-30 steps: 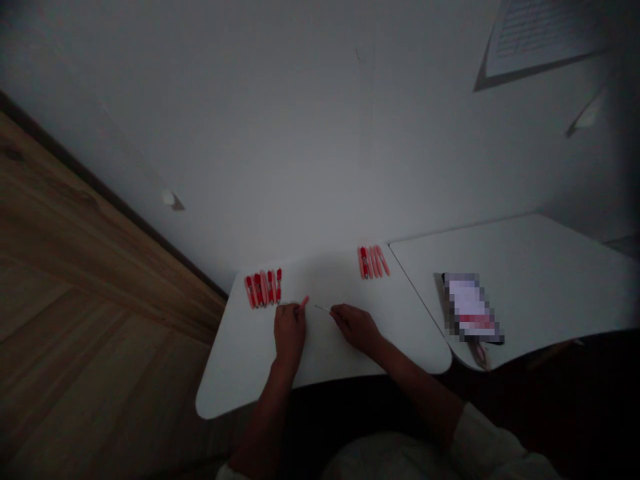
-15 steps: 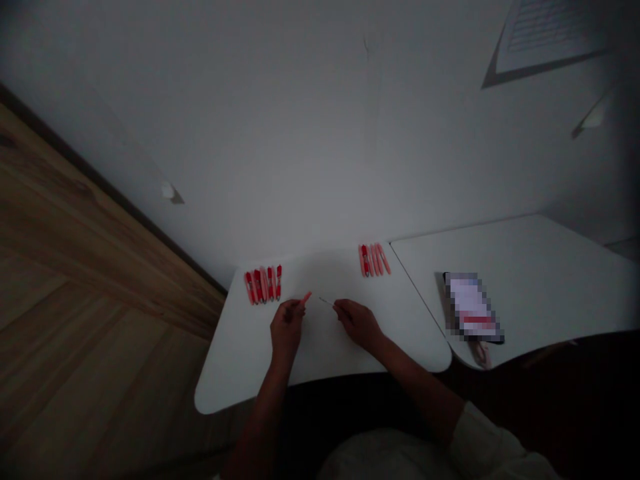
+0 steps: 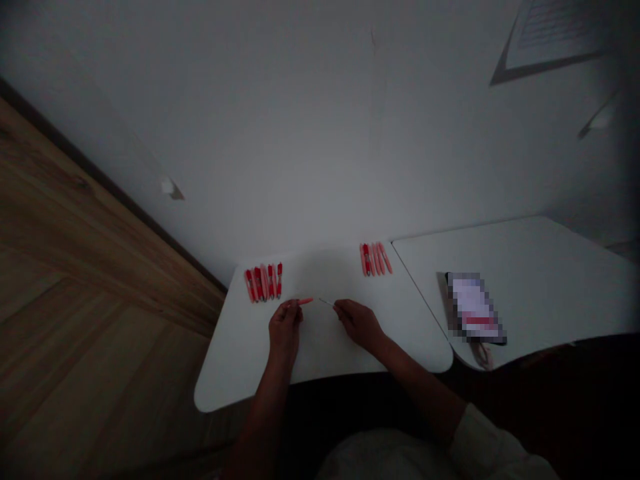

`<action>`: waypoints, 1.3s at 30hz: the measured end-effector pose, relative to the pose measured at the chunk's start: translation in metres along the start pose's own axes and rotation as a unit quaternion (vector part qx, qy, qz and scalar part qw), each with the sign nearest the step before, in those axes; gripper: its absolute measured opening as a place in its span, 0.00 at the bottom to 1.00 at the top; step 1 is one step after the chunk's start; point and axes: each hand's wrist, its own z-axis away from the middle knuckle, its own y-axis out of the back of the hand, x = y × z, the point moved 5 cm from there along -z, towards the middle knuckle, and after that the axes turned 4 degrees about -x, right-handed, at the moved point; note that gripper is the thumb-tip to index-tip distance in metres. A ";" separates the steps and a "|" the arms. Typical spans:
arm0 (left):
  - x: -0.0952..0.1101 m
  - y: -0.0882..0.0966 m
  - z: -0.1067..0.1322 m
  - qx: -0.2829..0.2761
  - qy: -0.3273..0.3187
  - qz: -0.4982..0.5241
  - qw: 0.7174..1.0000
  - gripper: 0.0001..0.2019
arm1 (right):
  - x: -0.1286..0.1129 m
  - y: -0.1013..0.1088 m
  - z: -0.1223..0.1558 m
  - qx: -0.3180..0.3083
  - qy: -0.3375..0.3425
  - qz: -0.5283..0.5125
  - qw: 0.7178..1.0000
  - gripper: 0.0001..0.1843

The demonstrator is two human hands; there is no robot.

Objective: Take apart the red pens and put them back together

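Your left hand (image 3: 285, 327) grasps a pink pen barrel (image 3: 305, 301) in clenched fingers; your right hand (image 3: 359, 325) pinches a thin rod (image 3: 326, 301) opposite the barrel. Apparent next move: feed the rod into it.

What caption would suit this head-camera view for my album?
Left hand holds a pink pen barrel, right hand a thin refill, near rows of red pen parts.

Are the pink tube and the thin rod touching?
Apart: the head view shows a narrow gap between the pink tube and the thin rod.
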 end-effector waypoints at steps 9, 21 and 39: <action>0.000 -0.001 0.001 -0.029 0.002 0.011 1.000 0.10 | -0.001 0.000 0.001 -0.002 0.004 0.000 1.000 0.15; 0.001 -0.004 0.003 -0.050 0.006 0.003 0.999 0.10 | -0.002 -0.002 0.001 -0.016 0.006 0.016 1.000 0.15; 0.004 -0.010 0.007 -0.065 -0.009 -0.079 0.995 0.11 | -0.003 -0.005 0.002 -0.027 0.010 0.092 0.995 0.14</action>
